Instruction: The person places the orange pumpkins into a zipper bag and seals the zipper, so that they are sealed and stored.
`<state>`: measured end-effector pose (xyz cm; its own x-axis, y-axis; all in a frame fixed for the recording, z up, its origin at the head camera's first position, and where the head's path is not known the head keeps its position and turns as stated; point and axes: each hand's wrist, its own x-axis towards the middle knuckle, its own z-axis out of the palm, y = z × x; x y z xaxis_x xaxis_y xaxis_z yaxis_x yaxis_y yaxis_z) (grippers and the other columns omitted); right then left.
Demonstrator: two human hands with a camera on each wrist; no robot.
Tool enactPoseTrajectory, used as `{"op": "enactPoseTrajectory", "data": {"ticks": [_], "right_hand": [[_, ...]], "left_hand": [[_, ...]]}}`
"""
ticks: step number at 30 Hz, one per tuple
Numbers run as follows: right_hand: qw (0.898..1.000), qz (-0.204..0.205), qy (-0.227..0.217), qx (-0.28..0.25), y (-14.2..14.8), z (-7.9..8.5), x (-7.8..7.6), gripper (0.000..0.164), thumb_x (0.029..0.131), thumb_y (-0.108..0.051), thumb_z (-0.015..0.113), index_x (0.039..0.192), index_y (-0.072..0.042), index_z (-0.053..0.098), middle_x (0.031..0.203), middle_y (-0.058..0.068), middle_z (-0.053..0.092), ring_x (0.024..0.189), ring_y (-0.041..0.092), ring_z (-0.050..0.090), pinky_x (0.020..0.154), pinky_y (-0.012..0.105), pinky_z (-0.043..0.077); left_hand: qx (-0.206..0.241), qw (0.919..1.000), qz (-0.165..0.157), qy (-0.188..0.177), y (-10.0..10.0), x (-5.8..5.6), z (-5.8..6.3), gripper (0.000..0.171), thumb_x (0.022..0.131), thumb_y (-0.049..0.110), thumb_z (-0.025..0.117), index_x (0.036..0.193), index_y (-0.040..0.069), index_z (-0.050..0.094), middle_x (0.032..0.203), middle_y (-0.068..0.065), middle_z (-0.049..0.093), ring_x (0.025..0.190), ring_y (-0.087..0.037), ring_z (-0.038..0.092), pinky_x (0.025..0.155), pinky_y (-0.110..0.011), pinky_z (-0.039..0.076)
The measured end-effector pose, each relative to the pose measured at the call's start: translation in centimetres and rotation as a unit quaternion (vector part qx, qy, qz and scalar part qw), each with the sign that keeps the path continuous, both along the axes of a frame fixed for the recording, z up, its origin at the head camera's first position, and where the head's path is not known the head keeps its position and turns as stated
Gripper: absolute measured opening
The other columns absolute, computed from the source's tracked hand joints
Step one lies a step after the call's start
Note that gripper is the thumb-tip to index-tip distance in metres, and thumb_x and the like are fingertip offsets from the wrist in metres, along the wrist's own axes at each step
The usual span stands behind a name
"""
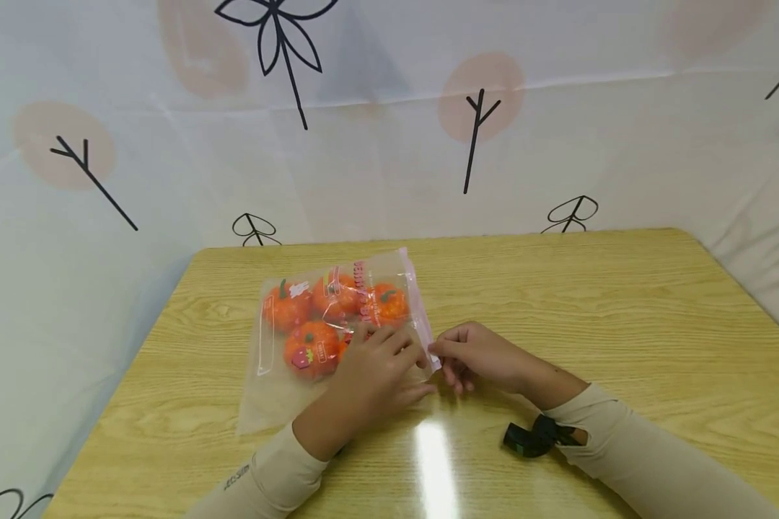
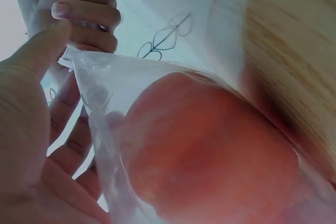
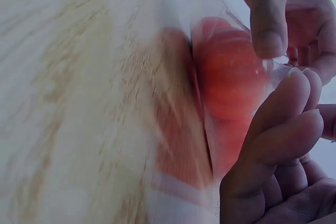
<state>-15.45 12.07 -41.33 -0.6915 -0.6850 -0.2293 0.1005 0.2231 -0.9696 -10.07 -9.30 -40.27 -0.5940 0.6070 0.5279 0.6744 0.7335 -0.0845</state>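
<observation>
A clear zip bag (image 1: 266,396) with a pink zipper strip (image 1: 418,299) lies on the table in the head view, its printed face up. Several orange toy pumpkins (image 1: 311,348) show through the plastic; one fills much of the left wrist view (image 2: 210,150). My left hand (image 1: 379,367) rests over the bag's near right part, fingers spread and thumb apart, hiding part of a pumpkin. At the strip's near end, my right hand (image 1: 487,357) pinches the bag's corner between thumb and fingers. Both hands are close together at that corner in the right wrist view.
The wood-grain table (image 1: 591,303) extends to the right of the bag and behind it. A white cloth (image 1: 389,173) with plant drawings hangs at the table's far edge. A black strap device (image 1: 531,438) sits at my right wrist.
</observation>
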Motion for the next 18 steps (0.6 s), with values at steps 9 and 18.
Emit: {"op": "enactPoseTrajectory", "data": {"ticks": [9, 18], "right_hand": [[1.000, -0.001, -0.025, -0.007, -0.13, -0.25, 0.19, 0.042, 0.102, -0.033, 0.050, 0.080, 0.000, 0.063, 0.055, -0.004, 0.059, 0.047, 0.011, 0.056, 0.046, 0.022, 0.044], [0.999, 0.029, -0.036, -0.024, -0.16, -0.32, 0.23, 0.041, 0.103, -0.031, 0.049, 0.081, 0.001, 0.063, 0.053, -0.006, 0.058, 0.045, 0.007, 0.055, 0.044, 0.022, 0.041]], "left_hand": [[-0.019, 0.9994, 0.008, 0.029, -0.04, -0.04, -0.07, 0.016, 0.085, 0.042, 0.073, 0.091, 0.027, 0.068, 0.094, 0.011, 0.064, 0.092, -0.011, 0.060, 0.082, -0.035, 0.040], [0.006, 0.9983, -0.010, 0.056, 0.04, -0.22, -0.34, 0.006, 0.085, 0.031, 0.075, 0.086, 0.024, 0.075, 0.082, 0.012, 0.073, 0.077, -0.009, 0.063, 0.081, -0.035, 0.039]]}}
